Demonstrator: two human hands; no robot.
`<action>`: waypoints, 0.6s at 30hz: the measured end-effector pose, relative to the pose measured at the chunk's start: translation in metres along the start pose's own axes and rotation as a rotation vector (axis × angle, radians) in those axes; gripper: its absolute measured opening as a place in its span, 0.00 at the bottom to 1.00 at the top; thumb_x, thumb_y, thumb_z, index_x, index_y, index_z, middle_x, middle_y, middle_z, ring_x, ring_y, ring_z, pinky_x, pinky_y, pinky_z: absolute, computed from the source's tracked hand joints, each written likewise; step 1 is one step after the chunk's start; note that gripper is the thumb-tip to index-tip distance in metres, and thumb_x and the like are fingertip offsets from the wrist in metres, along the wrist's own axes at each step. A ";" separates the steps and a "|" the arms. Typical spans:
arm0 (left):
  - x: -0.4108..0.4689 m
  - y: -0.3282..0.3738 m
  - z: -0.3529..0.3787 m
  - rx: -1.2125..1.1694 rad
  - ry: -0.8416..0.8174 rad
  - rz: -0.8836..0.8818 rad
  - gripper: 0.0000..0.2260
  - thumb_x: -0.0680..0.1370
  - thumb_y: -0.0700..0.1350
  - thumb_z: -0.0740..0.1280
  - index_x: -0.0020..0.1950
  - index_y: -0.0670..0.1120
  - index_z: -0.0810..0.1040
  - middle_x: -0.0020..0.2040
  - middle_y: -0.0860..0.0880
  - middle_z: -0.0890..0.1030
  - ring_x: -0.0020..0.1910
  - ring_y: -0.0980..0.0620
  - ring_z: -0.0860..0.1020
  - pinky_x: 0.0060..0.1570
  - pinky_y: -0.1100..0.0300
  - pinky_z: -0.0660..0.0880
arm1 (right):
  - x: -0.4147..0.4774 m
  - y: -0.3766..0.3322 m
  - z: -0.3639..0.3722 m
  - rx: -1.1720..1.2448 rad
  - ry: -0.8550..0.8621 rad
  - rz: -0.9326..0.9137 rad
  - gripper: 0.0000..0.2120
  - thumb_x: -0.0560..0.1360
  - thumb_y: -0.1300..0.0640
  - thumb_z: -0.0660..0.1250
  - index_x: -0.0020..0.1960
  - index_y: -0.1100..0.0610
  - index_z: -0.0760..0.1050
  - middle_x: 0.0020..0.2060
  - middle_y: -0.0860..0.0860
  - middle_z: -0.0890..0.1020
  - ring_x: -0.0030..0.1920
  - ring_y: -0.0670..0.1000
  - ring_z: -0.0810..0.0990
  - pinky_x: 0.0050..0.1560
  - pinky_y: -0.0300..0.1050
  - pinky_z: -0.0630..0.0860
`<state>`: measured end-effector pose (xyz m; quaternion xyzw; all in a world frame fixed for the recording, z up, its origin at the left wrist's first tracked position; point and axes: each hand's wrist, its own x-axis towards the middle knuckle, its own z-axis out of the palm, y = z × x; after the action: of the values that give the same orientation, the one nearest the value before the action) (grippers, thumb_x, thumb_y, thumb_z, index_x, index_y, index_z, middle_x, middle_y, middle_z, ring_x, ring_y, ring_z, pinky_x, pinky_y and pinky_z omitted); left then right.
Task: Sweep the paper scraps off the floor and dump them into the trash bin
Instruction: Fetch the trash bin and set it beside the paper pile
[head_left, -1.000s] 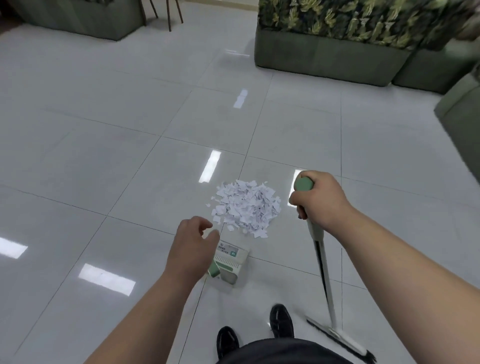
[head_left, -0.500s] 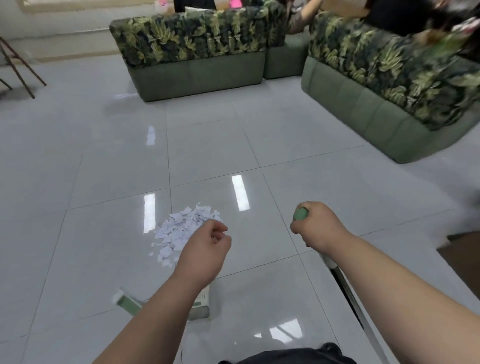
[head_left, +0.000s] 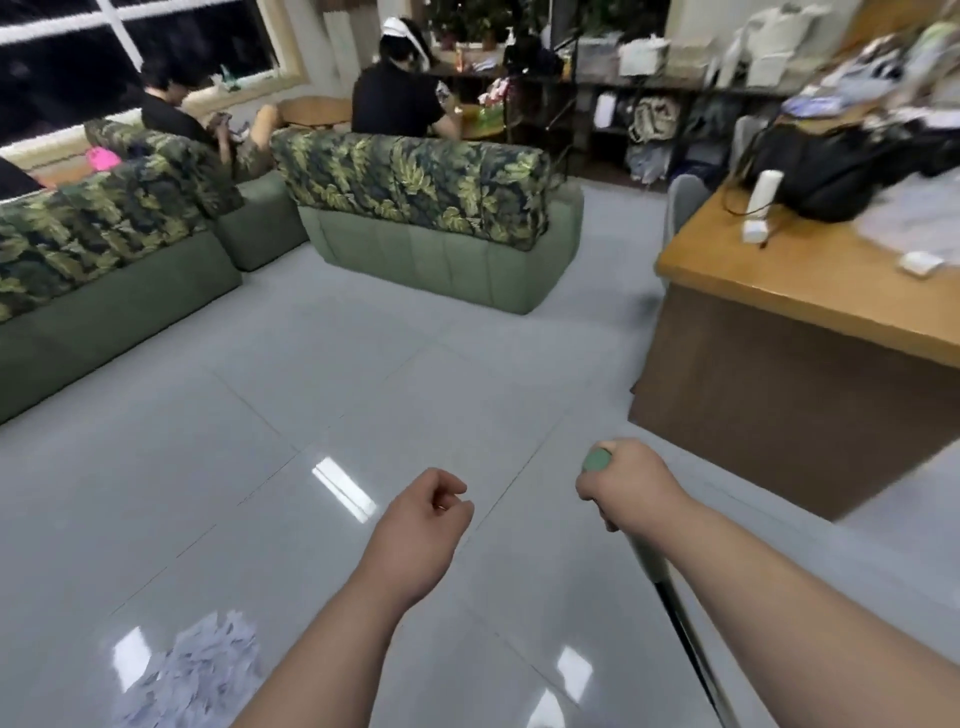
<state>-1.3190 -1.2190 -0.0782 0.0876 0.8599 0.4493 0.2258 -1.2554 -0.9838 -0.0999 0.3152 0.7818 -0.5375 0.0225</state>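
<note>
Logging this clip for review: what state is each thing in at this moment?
Broom: held by its top, slanting downward.
Right hand: gripping the broom.
Left hand: loosely curled, holding nothing.
Paper scraps: heaped on the floor.

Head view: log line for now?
right hand grips broom handle | left hand empty | paper scraps piled on floor

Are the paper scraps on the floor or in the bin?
On the floor: the paper scraps lie heaped there, lower left.
</note>
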 end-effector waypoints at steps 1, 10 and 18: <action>0.011 0.018 0.024 0.012 -0.040 0.025 0.04 0.81 0.45 0.66 0.54 0.52 0.77 0.38 0.56 0.76 0.28 0.61 0.70 0.28 0.71 0.68 | 0.003 0.009 -0.027 0.019 0.042 0.017 0.06 0.63 0.64 0.66 0.35 0.57 0.69 0.27 0.55 0.69 0.27 0.54 0.68 0.30 0.48 0.67; 0.062 0.157 0.234 0.206 -0.447 0.219 0.02 0.80 0.47 0.67 0.51 0.54 0.78 0.40 0.54 0.79 0.40 0.56 0.76 0.37 0.63 0.71 | -0.012 0.130 -0.231 0.126 0.450 0.232 0.09 0.61 0.60 0.68 0.38 0.62 0.72 0.25 0.51 0.71 0.26 0.54 0.69 0.31 0.45 0.67; 0.066 0.239 0.411 0.357 -0.821 0.356 0.03 0.79 0.49 0.67 0.50 0.55 0.79 0.47 0.47 0.83 0.51 0.44 0.83 0.50 0.50 0.79 | -0.072 0.242 -0.345 0.246 0.745 0.472 0.07 0.67 0.62 0.70 0.39 0.63 0.71 0.28 0.53 0.71 0.27 0.54 0.69 0.31 0.45 0.66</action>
<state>-1.1973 -0.7552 -0.1075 0.4410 0.7352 0.2545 0.4475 -0.9678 -0.6685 -0.1279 0.6570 0.5738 -0.4562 -0.1761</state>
